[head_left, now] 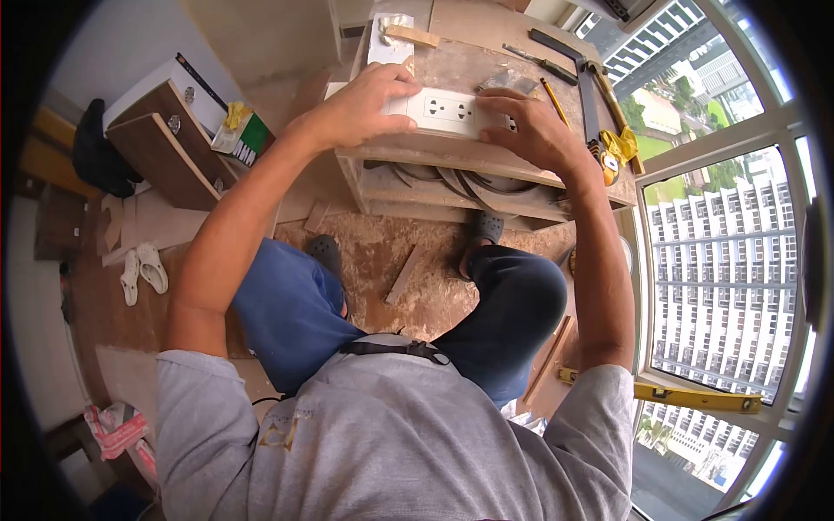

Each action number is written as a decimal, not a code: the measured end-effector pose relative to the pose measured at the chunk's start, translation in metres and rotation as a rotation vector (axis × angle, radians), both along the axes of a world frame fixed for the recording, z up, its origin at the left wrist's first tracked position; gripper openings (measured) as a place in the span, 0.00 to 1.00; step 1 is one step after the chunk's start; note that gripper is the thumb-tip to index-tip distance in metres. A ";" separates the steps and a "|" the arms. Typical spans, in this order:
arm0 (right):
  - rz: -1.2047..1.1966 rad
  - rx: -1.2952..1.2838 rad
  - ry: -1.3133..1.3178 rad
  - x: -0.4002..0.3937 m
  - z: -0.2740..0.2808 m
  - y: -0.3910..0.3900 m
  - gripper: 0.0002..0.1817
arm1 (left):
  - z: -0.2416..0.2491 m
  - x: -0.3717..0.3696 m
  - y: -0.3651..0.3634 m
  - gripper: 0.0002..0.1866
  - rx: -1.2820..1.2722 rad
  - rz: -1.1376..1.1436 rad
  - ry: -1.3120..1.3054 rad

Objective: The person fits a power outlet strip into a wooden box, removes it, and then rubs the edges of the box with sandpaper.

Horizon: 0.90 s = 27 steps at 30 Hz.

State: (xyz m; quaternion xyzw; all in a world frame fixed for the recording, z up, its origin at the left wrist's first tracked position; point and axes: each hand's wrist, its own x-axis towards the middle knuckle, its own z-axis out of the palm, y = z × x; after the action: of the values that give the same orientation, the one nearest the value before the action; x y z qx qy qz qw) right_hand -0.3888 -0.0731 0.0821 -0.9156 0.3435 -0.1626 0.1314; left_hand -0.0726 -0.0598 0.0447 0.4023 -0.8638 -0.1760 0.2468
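Left hand (369, 104) and right hand (534, 130) clamp fingers on the near-edge socket strip's (445, 111) two ends, pencil (554, 102) to the right

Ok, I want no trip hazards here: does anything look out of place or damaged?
A loose wooden strip lies on the floor between the person's dark clogs, odd because it is right underfoot. The floor also looks scuffed and patchy, as if worn.

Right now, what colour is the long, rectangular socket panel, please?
The panel is white, clearest in head view.
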 end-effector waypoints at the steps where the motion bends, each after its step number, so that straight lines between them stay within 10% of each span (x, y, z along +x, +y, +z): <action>1: 0.001 0.002 0.000 -0.001 -0.001 0.001 0.26 | 0.000 0.000 0.000 0.33 -0.004 -0.002 0.004; 16: 0.018 -0.058 -0.065 -0.011 -0.012 0.004 0.27 | 0.002 0.000 0.002 0.34 -0.002 -0.012 -0.050; 21: -0.462 0.008 -0.271 -0.053 -0.002 0.008 0.26 | 0.006 0.003 0.005 0.36 -0.164 0.057 -0.022; 27: -0.800 0.417 -0.581 -0.097 -0.029 0.015 0.25 | 0.006 0.055 0.018 0.33 0.282 0.589 0.678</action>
State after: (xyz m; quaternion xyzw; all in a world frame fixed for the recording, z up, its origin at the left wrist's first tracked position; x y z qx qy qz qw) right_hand -0.4862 -0.0576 0.0531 -0.5849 0.6400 -0.3752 0.3280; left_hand -0.0176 -0.0418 0.0511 0.5798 -0.5510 -0.3355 0.4976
